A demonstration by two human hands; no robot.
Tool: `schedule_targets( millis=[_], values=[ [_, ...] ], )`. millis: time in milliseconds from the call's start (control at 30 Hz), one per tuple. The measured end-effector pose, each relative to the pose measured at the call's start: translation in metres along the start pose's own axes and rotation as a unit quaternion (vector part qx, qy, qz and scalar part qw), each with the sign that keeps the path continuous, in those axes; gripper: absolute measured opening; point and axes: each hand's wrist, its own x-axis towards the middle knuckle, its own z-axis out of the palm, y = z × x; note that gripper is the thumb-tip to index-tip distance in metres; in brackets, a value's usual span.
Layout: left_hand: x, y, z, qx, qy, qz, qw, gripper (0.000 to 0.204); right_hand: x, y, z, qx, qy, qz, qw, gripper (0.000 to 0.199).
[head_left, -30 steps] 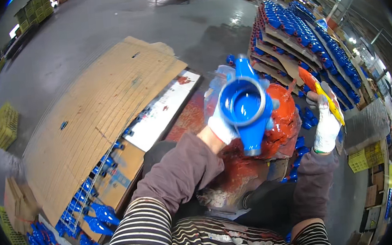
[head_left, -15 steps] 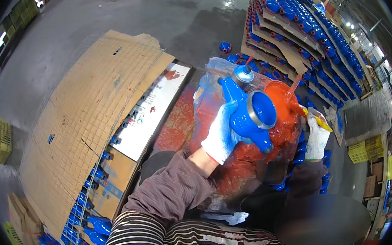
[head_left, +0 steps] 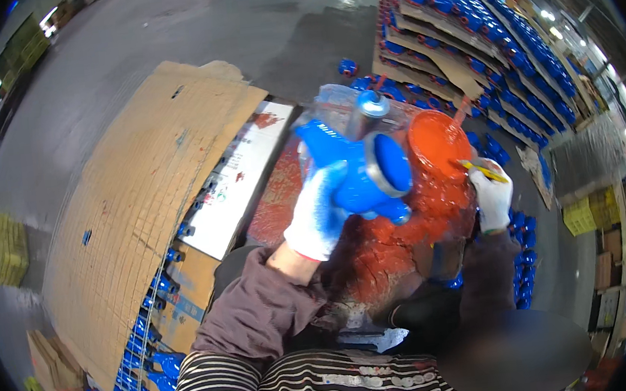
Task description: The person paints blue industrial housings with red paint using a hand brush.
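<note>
My left hand [head_left: 318, 214], in a white glove stained blue, is closed around a glossy blue valve body [head_left: 351, 186]. Its round open end, with a bare metal rim, points right. In my gloved right hand [head_left: 494, 199] is a thin yellow-handled tool [head_left: 485, 171], gripped between the fingers. The tool's tip reaches the right edge of a round tub of orange-red paint [head_left: 428, 139]; its working end cannot be made out. Behind the valve body stands a can with a blue top [head_left: 373, 104]. Thick red paint [head_left: 387, 260] coats the work surface below my hands.
At left, a wire rack topped with cardboard [head_left: 138, 175] holds blue castings. Tall layered stacks of blue valve bodies [head_left: 455, 23] rise at the far right. Yellow crates [head_left: 9, 249] sit on the floor at left, and another yellow crate [head_left: 590, 214] at right.
My left hand has carried the valve body leftward, away from the paint tub. The yellow-handled tool in my right hand has turned, its tip now at the tub's edge. The whole view has shifted slightly.
</note>
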Motion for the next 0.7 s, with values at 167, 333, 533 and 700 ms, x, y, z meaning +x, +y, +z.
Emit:
schedule_targets(
  millis=[167, 333, 533, 700],
  values=[
    [0.011, -0.002, -0.006, -0.085, 0.008, -0.085, 0.993, 0.062, 0.011, 0.025, 0.009, -0.046, -0.054, -0.086, 0.994, 0.014],
    [0.012, -0.006, -0.002, -0.109, -0.002, -0.075, 0.991, 0.062, 0.007, 0.019, -0.003, -0.009, -0.06, 0.015, 0.998, 0.015],
    [-0.008, -0.021, 0.018, 0.202, -0.062, 0.139, 0.967, 0.074, -0.013, -0.061, -0.023, 0.079, -0.05, -0.089, 0.992, 0.017],
    [-0.011, -0.039, 0.027, 0.565, -0.078, 0.413, 0.71, 0.078, -0.042, -0.131, -0.002, 0.115, 0.031, -0.082, 0.989, 0.025]
  ],
)
